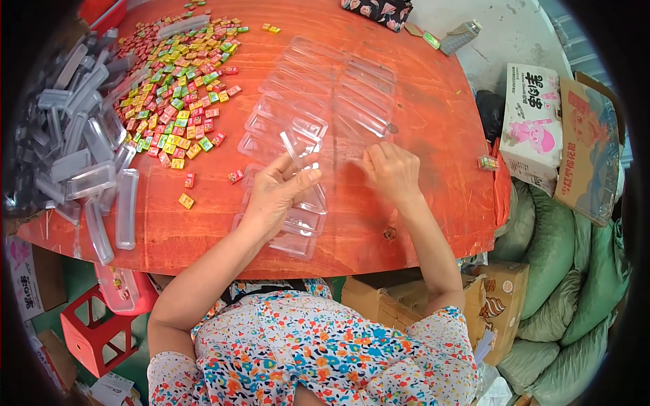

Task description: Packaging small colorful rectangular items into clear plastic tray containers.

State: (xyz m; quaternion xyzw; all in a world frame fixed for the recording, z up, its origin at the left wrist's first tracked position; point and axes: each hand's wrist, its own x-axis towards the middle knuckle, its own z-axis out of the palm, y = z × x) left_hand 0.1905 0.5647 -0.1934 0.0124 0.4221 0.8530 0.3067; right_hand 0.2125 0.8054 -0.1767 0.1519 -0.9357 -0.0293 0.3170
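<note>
My left hand (274,193) is closed, thumb against fingers, on a clear plastic box (290,143) that stands out above other see-through boxes. To its right, my right hand (394,169) has its fingers curled in, slightly blurred. A faint clear streak lies by its fingertips, and I cannot make out what they hold. Ahead of both hands, clear plastic boxes (288,84) lie side by side in a row, with a second row of clear boxes (369,88) to the right. More clear boxes (298,233) lie under and near my left wrist.
Small red, yellow and green packs (179,108) are heaped at the far left of the red table (433,135). Beside them is a pile of clear boxes (81,149). A grey bottle (460,38) and a floral pouch (379,12) are at the back; cartons (531,128) stand right.
</note>
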